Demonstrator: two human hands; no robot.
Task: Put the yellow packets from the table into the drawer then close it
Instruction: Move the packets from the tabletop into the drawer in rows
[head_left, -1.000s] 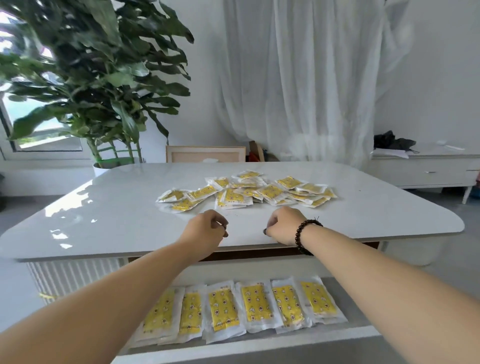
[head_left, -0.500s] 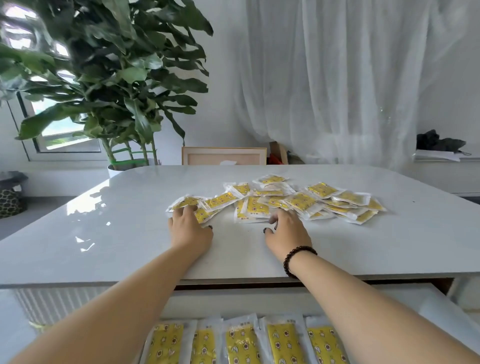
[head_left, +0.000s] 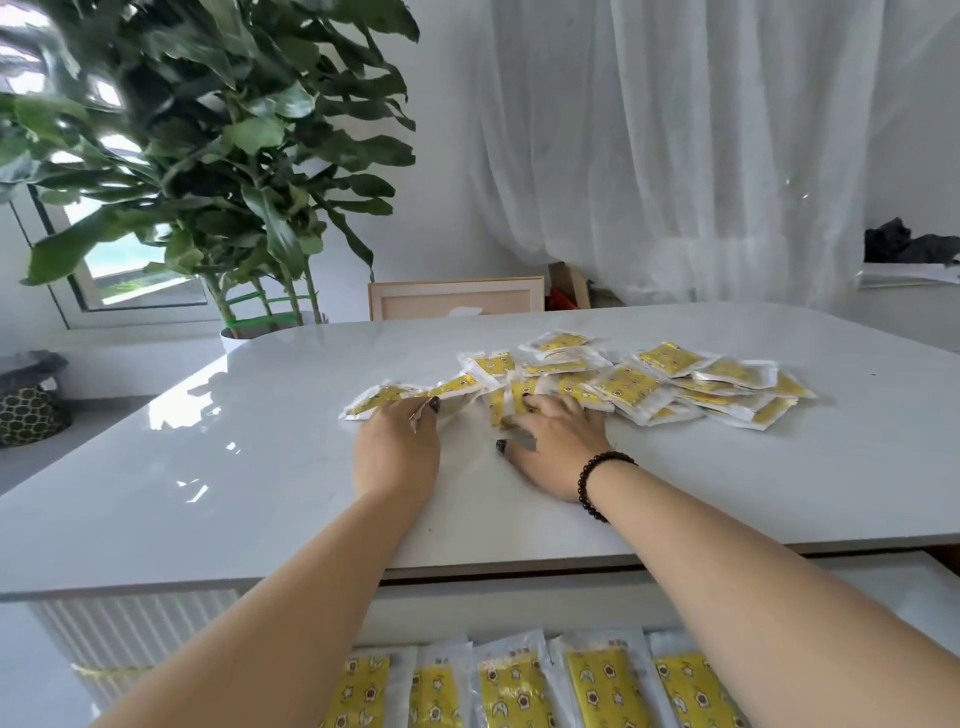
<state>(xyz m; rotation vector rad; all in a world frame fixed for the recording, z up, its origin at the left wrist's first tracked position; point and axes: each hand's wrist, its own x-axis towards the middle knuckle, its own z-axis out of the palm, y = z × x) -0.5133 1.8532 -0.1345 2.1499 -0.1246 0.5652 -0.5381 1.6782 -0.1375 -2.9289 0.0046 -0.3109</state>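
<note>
A loose pile of yellow packets (head_left: 628, 387) lies on the white table (head_left: 234, 467), past its middle. My left hand (head_left: 397, 447) rests at the pile's left end, and the edge of a yellow packet (head_left: 376, 402) sits pinched between its thumb and fingers. My right hand (head_left: 556, 441), with a dark bead bracelet on the wrist, lies flat with spread fingers pressing on the packets at the pile's near side. Below the table's front edge the drawer (head_left: 893, 582) stands open, with a row of several yellow packets (head_left: 511, 688) lying side by side in it.
A large potted plant (head_left: 208, 156) stands beyond the table's far left corner, and a wooden picture frame (head_left: 454, 304) leans behind the table. A white curtain (head_left: 675, 156) hangs at the back. A patterned basket (head_left: 28, 410) sits on the floor at left. A low cabinet (head_left: 909, 275) with dark cloth stands at right.
Both hands went from fists near the table's front edge out to the pile. The left now pinches a packet, the right has spread flat on others. The view has come closer.
</note>
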